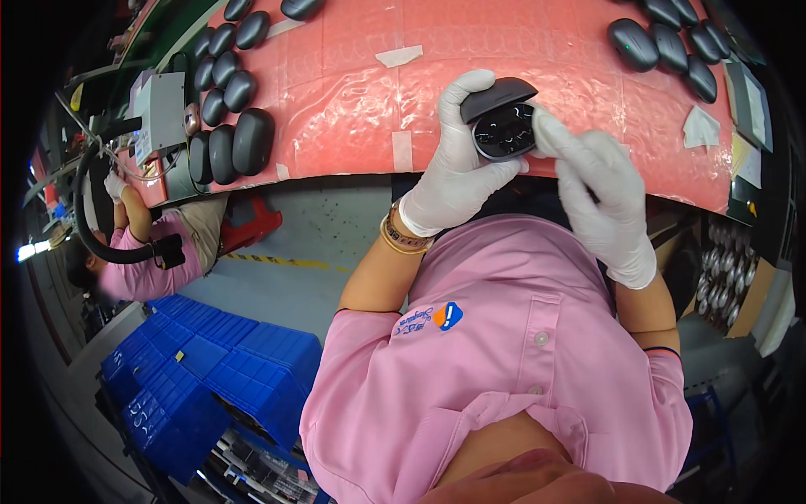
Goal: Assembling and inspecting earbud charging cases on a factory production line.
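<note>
My left hand (pixel 457 172), in a white glove, grips an open dark grey earbud charging case (pixel 501 118) just above the near edge of the pink padded work surface (pixel 353 92). The case's lid is flipped up toward my left thumb. My right hand (pixel 600 189), also gloved, presses a small white wipe (pixel 546 133) against the case's open inner face with its fingertips.
Several closed dark cases (pixel 227 126) lie in rows at the mat's left, more cases (pixel 667 42) at the top right. A grey box (pixel 159 109) stands at the left. Another person in pink (pixel 138 252) works beyond it. Blue crates (pixel 201 370) are stacked on the floor; a box of small metal parts (pixel 726 277) sits right.
</note>
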Available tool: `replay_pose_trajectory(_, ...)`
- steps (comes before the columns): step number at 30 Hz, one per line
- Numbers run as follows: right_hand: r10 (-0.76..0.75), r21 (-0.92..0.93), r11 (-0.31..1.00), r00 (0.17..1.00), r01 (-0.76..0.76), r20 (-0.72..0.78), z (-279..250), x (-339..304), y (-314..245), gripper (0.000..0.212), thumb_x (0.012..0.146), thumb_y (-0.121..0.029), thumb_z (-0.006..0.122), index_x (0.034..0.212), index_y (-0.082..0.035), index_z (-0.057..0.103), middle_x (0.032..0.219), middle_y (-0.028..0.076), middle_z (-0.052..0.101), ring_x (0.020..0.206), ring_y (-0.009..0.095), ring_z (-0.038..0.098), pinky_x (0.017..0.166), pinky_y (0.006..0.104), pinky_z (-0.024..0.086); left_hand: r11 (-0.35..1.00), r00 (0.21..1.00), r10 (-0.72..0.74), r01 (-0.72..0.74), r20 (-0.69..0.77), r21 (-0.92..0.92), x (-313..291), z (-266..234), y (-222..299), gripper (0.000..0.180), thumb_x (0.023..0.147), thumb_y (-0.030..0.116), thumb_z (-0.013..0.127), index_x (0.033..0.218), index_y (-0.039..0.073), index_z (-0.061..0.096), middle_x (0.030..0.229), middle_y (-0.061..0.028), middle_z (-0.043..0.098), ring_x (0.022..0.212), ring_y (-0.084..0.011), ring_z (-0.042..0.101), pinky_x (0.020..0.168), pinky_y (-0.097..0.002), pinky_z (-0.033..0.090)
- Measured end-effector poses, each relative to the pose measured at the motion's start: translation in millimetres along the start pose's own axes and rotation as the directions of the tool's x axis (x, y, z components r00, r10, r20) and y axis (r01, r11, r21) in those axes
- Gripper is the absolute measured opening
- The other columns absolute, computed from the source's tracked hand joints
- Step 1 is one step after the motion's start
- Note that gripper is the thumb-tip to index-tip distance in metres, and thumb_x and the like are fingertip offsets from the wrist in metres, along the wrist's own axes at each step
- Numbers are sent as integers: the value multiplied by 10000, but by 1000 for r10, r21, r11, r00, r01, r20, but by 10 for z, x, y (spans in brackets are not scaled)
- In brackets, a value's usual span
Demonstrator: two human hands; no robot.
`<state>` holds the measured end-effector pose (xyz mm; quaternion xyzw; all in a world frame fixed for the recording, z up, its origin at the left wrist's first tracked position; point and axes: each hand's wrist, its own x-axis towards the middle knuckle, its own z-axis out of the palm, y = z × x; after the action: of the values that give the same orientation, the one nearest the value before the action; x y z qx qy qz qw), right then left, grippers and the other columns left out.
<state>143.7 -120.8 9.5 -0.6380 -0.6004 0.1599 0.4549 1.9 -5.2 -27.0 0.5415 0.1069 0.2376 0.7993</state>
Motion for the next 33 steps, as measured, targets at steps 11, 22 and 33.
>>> replay_pose_trajectory(11, -53, -593, 794, 987, 133, 150, 236, 197, -265, 463, 678, -68, 633, 1138, -107, 593, 798, 33, 465, 739, 204, 507, 710, 348, 408, 977, 999, 44, -43, 3, 208, -35, -33, -125, 797, 740, -224, 441, 1368, 130, 101, 1234, -118, 416, 1106, -180, 469, 918, -300, 432)
replay_pose_trajectory(22, 63, -743, 665, 985, 76, 158, 148, 205, -233, 457, 682, -78, 647, 1133, -107, 582, 826, 32, 490, 761, 202, 519, 738, 353, 405, 989, 996, -57, 65, -64, 130, 15, 35, -1, 801, 749, -233, 466, 1365, 143, 119, 1259, -129, 415, 1120, -202, 488, 901, -318, 476)
replay_pose_trajectory(33, -20, -550, 835, 1000, 12, -9, -178, 140, -53, 469, 695, 70, 581, 1115, -128, 640, 721, 35, 502, 692, 205, 511, 695, 324, 406, 990, 990, -95, 83, -104, -117, 7, -13, -66, 820, 749, -187, 516, 1378, 198, 157, 1219, -235, 499, 951, -314, 629, 820, -375, 542)
